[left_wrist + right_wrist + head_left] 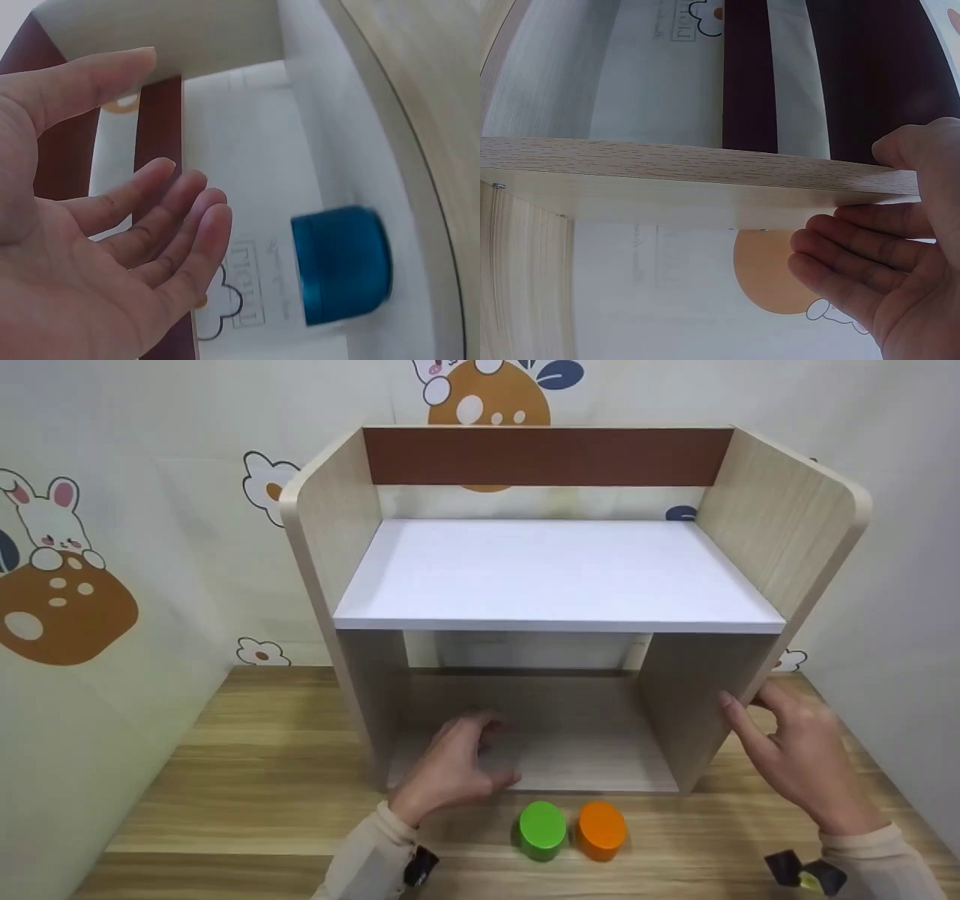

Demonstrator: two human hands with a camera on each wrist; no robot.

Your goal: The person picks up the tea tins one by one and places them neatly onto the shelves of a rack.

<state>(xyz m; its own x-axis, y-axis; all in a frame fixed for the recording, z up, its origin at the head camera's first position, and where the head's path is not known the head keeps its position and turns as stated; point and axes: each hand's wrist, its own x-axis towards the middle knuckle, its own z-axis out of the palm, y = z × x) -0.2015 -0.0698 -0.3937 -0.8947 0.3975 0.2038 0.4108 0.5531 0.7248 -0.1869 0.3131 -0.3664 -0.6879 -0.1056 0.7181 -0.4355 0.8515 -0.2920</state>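
A small wooden shelf unit (559,624) with pale wood sides stands upright on the table. My right hand (806,757) holds the front of its right side panel (697,166), the thumb on one face and the fingers on the other. My left hand (457,769) is at the lower compartment, its fingers loosely bent with nothing between them. A teal cylinder (341,264) sits on the bottom board (600,761), apart from the left fingers; the left hand hides it in the head view. Before the unit stand a green cylinder (542,830) and an orange cylinder (601,830), side by side.
The unit has a white middle board (555,574) and a brown back rail (547,456). Walls with rabbit and flower prints (64,570) enclose the wooden table (247,780) behind and at the left; a plain wall stands at the right.
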